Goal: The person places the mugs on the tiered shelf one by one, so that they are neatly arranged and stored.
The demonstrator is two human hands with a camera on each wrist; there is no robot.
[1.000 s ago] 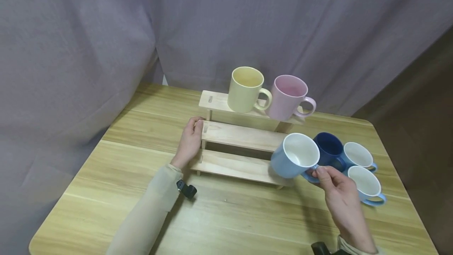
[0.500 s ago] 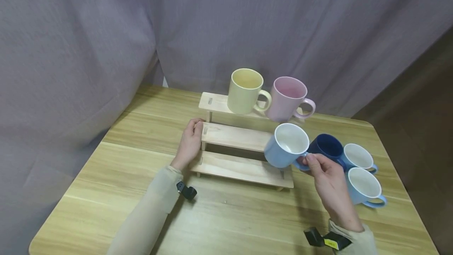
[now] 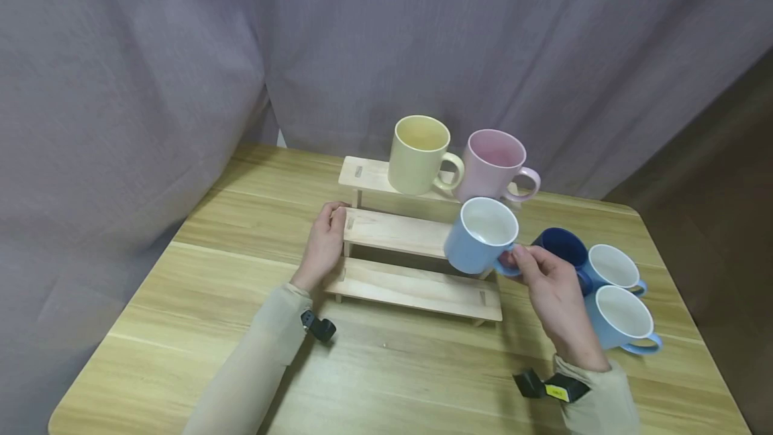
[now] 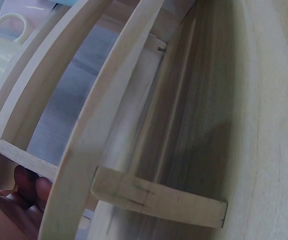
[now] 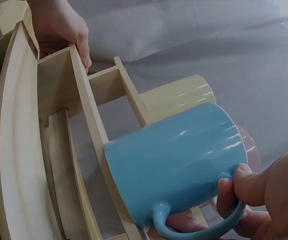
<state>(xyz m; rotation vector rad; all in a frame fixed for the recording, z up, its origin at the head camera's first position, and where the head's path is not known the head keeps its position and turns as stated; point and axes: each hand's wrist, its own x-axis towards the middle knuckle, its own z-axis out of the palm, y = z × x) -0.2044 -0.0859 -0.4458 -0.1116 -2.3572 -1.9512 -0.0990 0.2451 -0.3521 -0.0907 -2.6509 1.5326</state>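
My right hand pinches the handle of a light blue mug with a white inside. The mug is upright, at the right end of the middle step of a three-tier wooden rack. In the right wrist view its base is close to the step's edge; whether they touch I cannot tell. My left hand grips the left end of that middle step, and its curled fingers show under the board in the left wrist view. On the top step stand a yellow mug and a pink mug, handles to the right.
Right of the rack, a dark blue mug and two light blue mugs with white insides, one behind and one in front, stand close together on the wooden table. A grey curtain hangs behind the table.
My right hand has carried the light blue mug back and slightly left, from over the lowest step to the middle step. The left hand has stayed on the rack.
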